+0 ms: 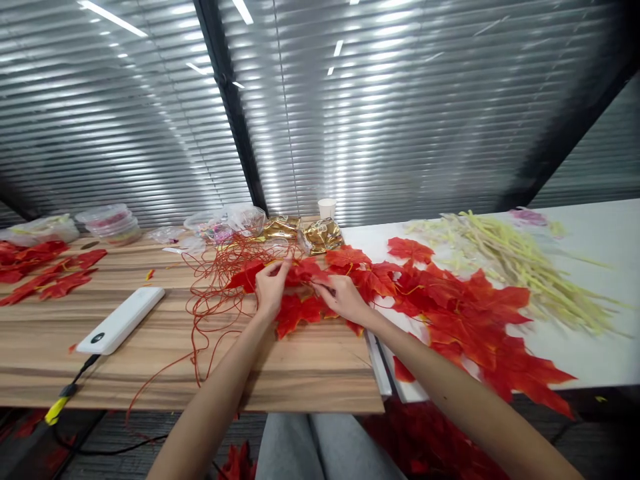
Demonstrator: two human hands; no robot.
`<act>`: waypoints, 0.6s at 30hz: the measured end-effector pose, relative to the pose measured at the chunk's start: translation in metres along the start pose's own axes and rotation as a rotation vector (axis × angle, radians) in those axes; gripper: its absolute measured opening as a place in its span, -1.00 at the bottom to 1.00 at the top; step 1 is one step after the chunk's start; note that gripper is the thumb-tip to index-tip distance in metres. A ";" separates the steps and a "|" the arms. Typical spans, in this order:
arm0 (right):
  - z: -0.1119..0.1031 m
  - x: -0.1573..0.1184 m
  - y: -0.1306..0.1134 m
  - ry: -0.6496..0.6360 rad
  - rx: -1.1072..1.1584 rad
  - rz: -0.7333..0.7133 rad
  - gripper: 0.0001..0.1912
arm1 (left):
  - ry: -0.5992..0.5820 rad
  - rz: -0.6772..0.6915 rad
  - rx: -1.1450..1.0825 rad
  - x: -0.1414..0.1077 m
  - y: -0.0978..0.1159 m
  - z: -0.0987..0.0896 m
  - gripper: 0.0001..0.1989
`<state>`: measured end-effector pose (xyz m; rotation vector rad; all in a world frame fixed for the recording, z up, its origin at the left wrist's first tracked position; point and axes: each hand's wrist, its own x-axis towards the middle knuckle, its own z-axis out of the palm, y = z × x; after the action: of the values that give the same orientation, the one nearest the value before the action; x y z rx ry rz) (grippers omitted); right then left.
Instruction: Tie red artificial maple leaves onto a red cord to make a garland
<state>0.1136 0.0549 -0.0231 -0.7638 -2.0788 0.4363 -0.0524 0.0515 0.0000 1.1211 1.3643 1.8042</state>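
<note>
Both my hands work close together over the wooden table, at a red artificial maple leaf point(306, 271). My left hand point(271, 285) pinches at the leaf's left part, with thumb and forefinger pressed together. From the right, my right hand point(345, 298) closes its fingers on the leaf's lower edge. Another red leaf point(299, 315) hangs just below and between the hands. A tangle of thin red cord point(210, 293) lies left of my left hand. To the right, a long garland of red maple leaves point(460, 307) stretches across the white table.
A white power bank point(121, 321) with a black cable lies at the left. Behind my hands are gold foil packets point(321, 237), a paper cup point(327, 208) and plastic tubs point(111, 223). Yellow-green strips point(530, 273) lie at the right. More red leaves point(45, 267) sit far left.
</note>
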 end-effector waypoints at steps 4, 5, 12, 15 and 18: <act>0.004 -0.004 0.002 -0.082 -0.119 -0.052 -0.80 | 0.021 -0.200 -0.279 0.010 0.001 -0.006 -0.74; 0.005 -0.004 0.001 -0.089 -0.134 -0.061 -0.80 | -0.011 -0.245 -0.339 0.012 0.001 -0.007 -0.75; -0.006 0.000 0.006 -0.095 -0.146 -0.114 -0.78 | 0.042 -0.430 -0.700 0.034 0.018 -0.041 -0.82; -0.014 0.003 0.014 -0.061 -0.179 -0.114 -0.75 | 0.197 -0.404 -0.748 0.050 0.022 -0.065 -0.80; -0.018 0.005 0.017 0.032 -0.233 -0.043 -0.73 | 0.341 -0.371 -0.632 0.058 0.018 -0.075 -0.81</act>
<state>0.1325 0.0715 -0.0196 -0.8528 -2.1351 0.1582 -0.1453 0.0623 0.0242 0.2227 0.9681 1.9806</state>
